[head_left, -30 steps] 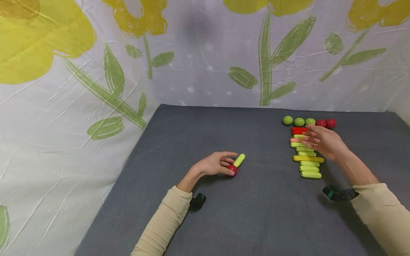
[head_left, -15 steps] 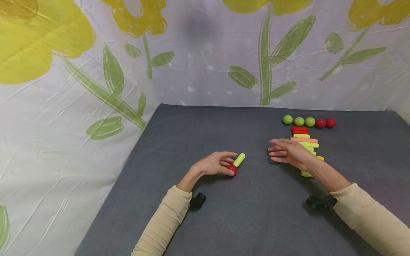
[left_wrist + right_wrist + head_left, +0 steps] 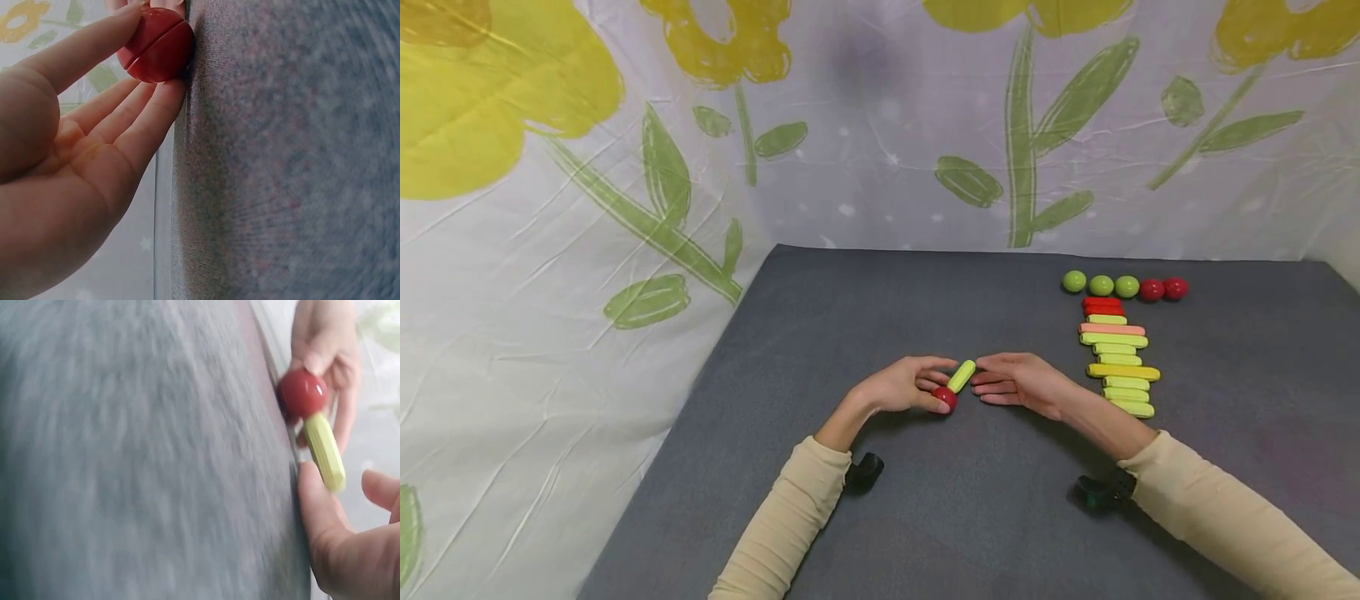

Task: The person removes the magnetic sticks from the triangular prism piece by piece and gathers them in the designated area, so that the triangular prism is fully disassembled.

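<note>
In the head view my left hand (image 3: pixel 901 385) pinches a red ball (image 3: pixel 944 398) low over the table. A seam runs across the ball (image 3: pixel 164 47) in the left wrist view, with my thumb on one side and fingers on the other. A short yellow-green ridged stick (image 3: pixel 962 376) juts from the ball, pointing away to the right. My right hand (image 3: pixel 1024 385) is by the stick's free end, its fingers extended. The right wrist view shows the stick (image 3: pixel 325 453) between the parted thumb and fingers of my right hand (image 3: pixel 350 544), which do not grip it.
Right of my hands, a column of sticks (image 3: pixel 1122 372) in yellow-green, yellow, pink and red lies on the dark grey table (image 3: pixel 865 308). Behind it runs a row of green balls (image 3: pixel 1101 286) and red balls (image 3: pixel 1152 290). A flower-printed cloth (image 3: pixel 880 125) hangs at the back.
My right hand has swung left from over the stick column to the free end of the short stick, uncovering the column. My left hand has kept its hold on the red ball, nearly still.
</note>
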A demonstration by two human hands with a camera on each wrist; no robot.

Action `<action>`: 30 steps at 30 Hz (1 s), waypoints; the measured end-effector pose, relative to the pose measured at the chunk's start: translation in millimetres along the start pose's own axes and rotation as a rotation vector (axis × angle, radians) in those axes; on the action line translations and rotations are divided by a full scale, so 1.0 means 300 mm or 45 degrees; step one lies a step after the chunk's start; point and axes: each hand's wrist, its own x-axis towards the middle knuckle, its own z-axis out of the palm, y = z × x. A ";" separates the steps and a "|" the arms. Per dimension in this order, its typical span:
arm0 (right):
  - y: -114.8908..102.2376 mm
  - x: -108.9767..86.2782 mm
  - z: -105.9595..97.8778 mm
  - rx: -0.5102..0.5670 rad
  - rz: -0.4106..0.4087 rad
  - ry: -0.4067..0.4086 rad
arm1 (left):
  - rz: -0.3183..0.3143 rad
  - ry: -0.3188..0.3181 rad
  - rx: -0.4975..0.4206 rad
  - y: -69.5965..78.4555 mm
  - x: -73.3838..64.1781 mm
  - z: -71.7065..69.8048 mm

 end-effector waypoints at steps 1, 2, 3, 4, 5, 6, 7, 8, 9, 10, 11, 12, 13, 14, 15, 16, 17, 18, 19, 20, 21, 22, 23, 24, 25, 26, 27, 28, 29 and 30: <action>0.002 0.004 0.011 0.003 -0.010 0.001 | 0.003 0.002 0.002 -0.001 0.000 0.000; 0.003 0.006 0.021 0.009 -0.022 0.002 | 0.006 0.005 0.006 -0.002 0.001 0.001; 0.004 0.009 0.031 0.025 -0.029 0.016 | 0.009 0.009 0.011 -0.003 0.002 0.001; 0.006 0.013 0.039 0.043 -0.036 0.022 | 0.014 0.013 0.017 -0.003 0.003 0.001; 0.009 0.015 0.046 0.059 -0.045 0.025 | 0.018 0.015 0.024 -0.004 0.004 0.001; 0.011 0.018 0.052 0.076 -0.050 0.033 | 0.019 0.019 0.034 -0.005 0.005 0.002; 0.013 0.020 0.057 0.095 -0.052 0.043 | 0.020 0.020 0.037 -0.005 0.006 0.002; 0.016 0.022 0.062 0.107 -0.053 0.051 | 0.022 0.021 0.042 -0.006 0.006 0.002; 0.018 0.025 0.067 0.119 -0.055 0.059 | 0.022 0.023 0.045 -0.007 0.007 0.002; 0.020 0.026 0.070 0.127 -0.058 0.062 | 0.021 0.025 0.048 -0.007 0.007 0.002; 0.022 0.027 0.073 0.133 -0.061 0.068 | 0.022 0.028 0.054 -0.007 0.007 0.002; 0.024 0.029 0.076 0.147 -0.063 0.077 | 0.024 0.033 0.062 -0.007 0.008 0.002; 0.025 0.031 0.078 0.158 -0.065 0.086 | 0.024 0.039 0.070 -0.007 0.008 0.001; 0.026 0.032 0.081 0.167 -0.071 0.089 | 0.025 0.045 0.079 -0.006 0.008 0.001; 0.027 0.034 0.083 0.175 -0.073 0.093 | 0.024 0.051 0.086 -0.006 0.008 0.001; 0.026 0.035 0.084 0.179 -0.075 0.095 | 0.023 0.055 0.093 -0.004 0.008 0.000; 0.026 0.035 0.086 0.180 -0.077 0.098 | 0.025 0.057 0.098 -0.003 0.008 0.000; 0.025 0.036 0.088 0.176 -0.080 0.100 | 0.025 0.058 0.102 -0.003 0.008 0.000; 0.024 0.036 0.090 0.167 -0.082 0.101 | 0.025 0.057 0.103 -0.002 0.007 -0.001; 0.024 0.037 0.091 0.152 -0.086 0.099 | 0.027 0.056 0.105 -0.002 0.007 -0.001; 0.024 0.037 0.091 0.136 -0.088 0.102 | 0.030 0.053 0.103 -0.002 0.007 -0.001; 0.025 0.037 0.092 0.118 -0.092 0.103 | 0.035 0.050 0.101 -0.002 0.007 -0.001; 0.026 0.037 0.092 0.100 -0.100 0.104 | 0.040 0.048 0.099 -0.003 0.008 -0.001; 0.027 0.038 0.093 0.084 -0.109 0.105 | 0.042 0.046 0.100 -0.003 0.007 0.000; 0.029 0.039 0.093 0.071 -0.117 0.108 | 0.043 0.044 0.100 -0.003 0.007 0.000; 0.030 0.039 0.094 0.058 -0.124 0.113 | 0.044 0.043 0.099 -0.002 0.007 0.001; 0.031 0.040 0.095 0.048 -0.130 0.122 | 0.045 0.042 0.097 -0.001 0.006 0.001; 0.033 0.041 0.096 0.041 -0.137 0.131 | 0.044 0.040 0.096 0.000 0.006 0.002; 0.034 0.041 0.098 0.031 -0.146 0.141 | 0.041 0.039 0.096 0.001 0.004 0.002; 0.035 0.041 0.099 0.021 -0.155 0.155 | 0.040 0.038 0.096 0.003 0.003 0.003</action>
